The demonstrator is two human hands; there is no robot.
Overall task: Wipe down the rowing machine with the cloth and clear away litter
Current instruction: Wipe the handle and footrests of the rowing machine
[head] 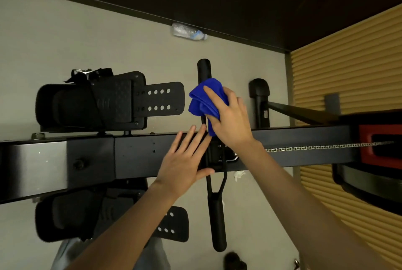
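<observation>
Footrests point(93, 104) of the rowing machine point(304, 137), at the left, look like stiff plastic. Your left hand point(185, 161) lies flat on the main rail point(134, 154), fingers straight, holding nothing. At the far edge of the floor point(65, 41) lies a plastic bottle point(189, 32); it seems light and easy to crush, so take it around the middle. The blue cloth point(204, 100) is soft and bunched over the far half of the handle bar point(203, 67), and your right hand point(230, 122) grips it there. A small white scrap point(239, 175) lies on the floor just below the rail.
</observation>
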